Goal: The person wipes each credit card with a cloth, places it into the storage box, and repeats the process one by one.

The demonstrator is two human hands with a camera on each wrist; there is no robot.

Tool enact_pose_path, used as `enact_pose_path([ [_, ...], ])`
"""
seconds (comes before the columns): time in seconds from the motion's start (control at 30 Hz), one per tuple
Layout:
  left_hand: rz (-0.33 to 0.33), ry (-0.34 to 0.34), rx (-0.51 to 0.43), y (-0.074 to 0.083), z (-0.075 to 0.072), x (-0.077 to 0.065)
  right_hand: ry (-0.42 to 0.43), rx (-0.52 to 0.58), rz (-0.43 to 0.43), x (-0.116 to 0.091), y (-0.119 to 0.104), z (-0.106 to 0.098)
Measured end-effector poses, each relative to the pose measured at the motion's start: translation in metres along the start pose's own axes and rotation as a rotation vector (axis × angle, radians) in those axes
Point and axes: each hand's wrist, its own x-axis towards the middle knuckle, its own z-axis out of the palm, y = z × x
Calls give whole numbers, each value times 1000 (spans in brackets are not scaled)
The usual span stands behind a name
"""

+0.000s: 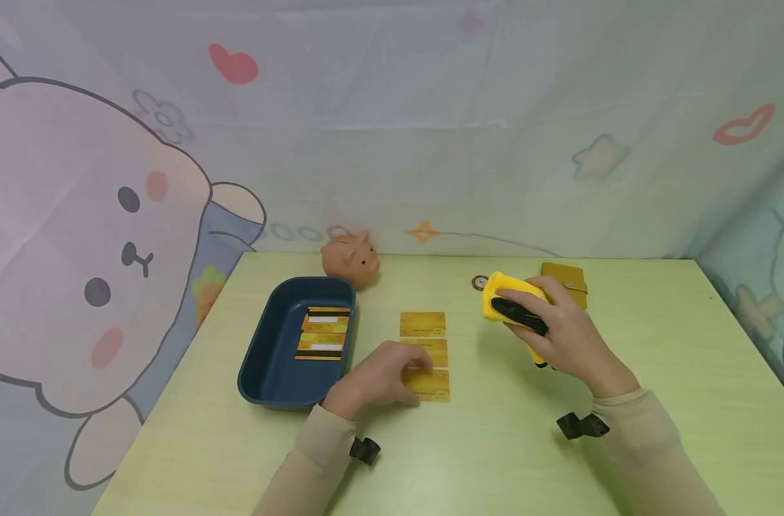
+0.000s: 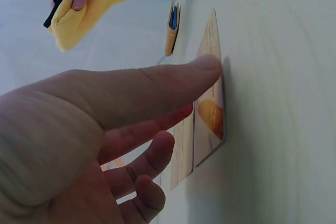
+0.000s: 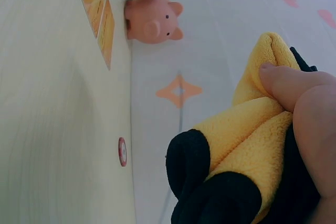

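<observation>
Three gold cards lie in a column on the pale green table (image 1: 495,459): a far one (image 1: 422,324), a middle one (image 1: 434,350) and a near one (image 1: 436,387). My left hand (image 1: 410,370) rests on the middle and near cards with its fingers fairly straight; in the left wrist view one fingertip (image 2: 207,64) touches the near card (image 2: 211,116). Further right, my right hand (image 1: 527,309) grips a bunched yellow and black cloth (image 1: 504,295) just above the table. The right wrist view shows my fingers (image 3: 296,90) curled over the cloth (image 3: 247,145).
A dark blue tray (image 1: 263,358) left of the cards holds more gold cards (image 1: 324,333). A pink piggy bank (image 1: 350,259) stands behind it. A brown card wallet (image 1: 567,281) and a small round token (image 1: 479,282) lie beyond my right hand. Curtain walls surround the table.
</observation>
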Motion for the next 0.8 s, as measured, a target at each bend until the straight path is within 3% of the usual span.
enact_pose_path([
  [0.27,-11,9,27,-3,-1,-2,1,2,0,0,0,0],
  [0.8,-47,-21,-22,-3,0,0,1,8,-12,1,-1,3],
])
